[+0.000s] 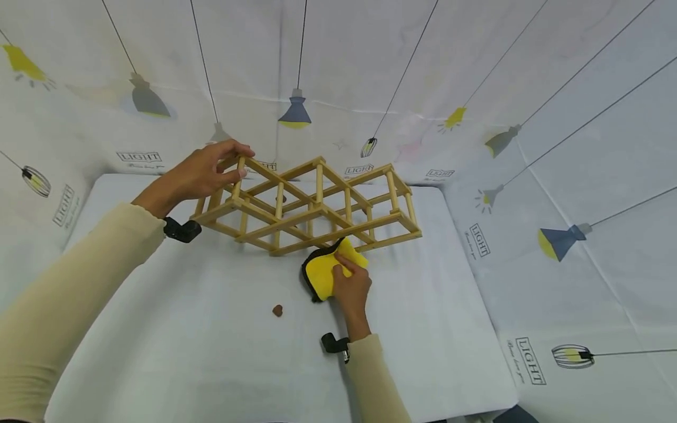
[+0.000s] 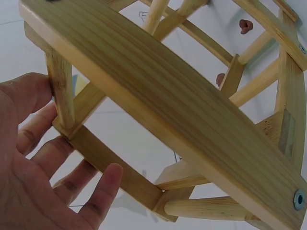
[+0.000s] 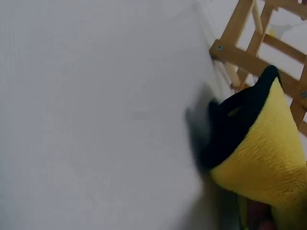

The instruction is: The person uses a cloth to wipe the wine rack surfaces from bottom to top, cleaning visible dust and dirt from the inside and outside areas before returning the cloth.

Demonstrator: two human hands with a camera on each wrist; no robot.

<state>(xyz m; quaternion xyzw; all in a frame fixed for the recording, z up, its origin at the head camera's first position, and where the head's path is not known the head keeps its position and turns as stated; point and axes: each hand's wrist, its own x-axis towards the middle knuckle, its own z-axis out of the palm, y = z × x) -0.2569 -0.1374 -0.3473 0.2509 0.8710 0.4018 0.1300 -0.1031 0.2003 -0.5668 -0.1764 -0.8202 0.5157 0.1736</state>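
Note:
A folding wooden wine rack [image 1: 319, 208] with crossed slats and round dowels stands on the white table. At its left end my left hand [image 1: 198, 173] holds an upper corner, the thumb and fingers on either side of a dowel [image 2: 61, 91] in the left wrist view. My right hand [image 1: 351, 288] pinches a yellow cleaning cloth [image 1: 321, 276] with black edging, close against the rack's lower front slat. In the right wrist view the cloth [image 3: 268, 148] is bunched up and hides most of that hand.
A small brown heart-shaped piece [image 1: 277, 310] lies on the white tabletop [image 1: 211, 346] in front of the rack. Beyond the slats are more reddish-brown pieces [image 2: 245, 26]. A wall covering printed with lamps [image 1: 295, 111] rises behind the table and along its sides.

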